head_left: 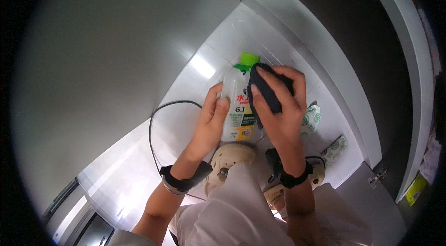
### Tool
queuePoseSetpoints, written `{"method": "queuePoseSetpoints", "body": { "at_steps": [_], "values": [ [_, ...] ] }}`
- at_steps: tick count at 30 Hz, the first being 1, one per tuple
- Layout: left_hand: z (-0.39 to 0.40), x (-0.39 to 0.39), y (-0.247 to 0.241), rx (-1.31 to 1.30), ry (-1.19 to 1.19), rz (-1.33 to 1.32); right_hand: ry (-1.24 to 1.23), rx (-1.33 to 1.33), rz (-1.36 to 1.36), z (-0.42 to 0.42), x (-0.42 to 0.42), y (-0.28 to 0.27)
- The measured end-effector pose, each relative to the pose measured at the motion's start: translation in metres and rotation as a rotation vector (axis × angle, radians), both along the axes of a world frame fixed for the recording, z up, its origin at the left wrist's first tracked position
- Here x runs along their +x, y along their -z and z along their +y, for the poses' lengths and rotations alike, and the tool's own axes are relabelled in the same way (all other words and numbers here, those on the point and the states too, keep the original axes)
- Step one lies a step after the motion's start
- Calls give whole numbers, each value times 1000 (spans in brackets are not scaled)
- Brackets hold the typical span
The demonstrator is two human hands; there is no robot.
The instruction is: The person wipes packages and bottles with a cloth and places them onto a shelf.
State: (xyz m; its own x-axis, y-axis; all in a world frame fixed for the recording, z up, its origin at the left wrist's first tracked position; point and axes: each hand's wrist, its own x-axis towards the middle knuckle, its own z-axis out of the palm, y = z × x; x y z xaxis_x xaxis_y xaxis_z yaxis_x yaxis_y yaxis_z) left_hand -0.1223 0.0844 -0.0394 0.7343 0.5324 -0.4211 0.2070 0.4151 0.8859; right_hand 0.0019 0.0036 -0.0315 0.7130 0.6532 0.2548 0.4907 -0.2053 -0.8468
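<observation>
My left hand (213, 113) grips the left side of a white plastic bottle (231, 129) that has a green cap and a printed label. The bottle is roughly upright in the picture, its green cap (250, 58) at the top. In my right hand (284, 103) is a bunched dark cloth (267, 89), pressed against or held just over the bottle's right side; which of the two, I cannot tell. The cloth and fingers cover part of the label and the bottle's upper right. Both wrists carry black straps.
An open grey cabinet door (115, 54) fills the left, and the cabinet's edge (313, 37) curves along the right. Green-patterned packets (312, 120) lie on the pale tiled floor (174, 120) beside my shoes (231, 162). A black cable (150, 131) loops at the left.
</observation>
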Motion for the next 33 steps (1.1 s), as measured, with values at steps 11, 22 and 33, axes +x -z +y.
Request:
{"method": "queuePoseSetpoints", "body": {
  "at_steps": [11, 22, 33],
  "values": [
    [30, 4, -1, -107, -175, 6, -376, 10, -18, -1, -43, -10],
    [31, -1, -18, -384, -113, -58, -85, 89, 770, -11, 25, -11],
    [32, -1, -17, -249, 16, -89, -180, -35, 812, -4, 14, 12]
  ]
}}
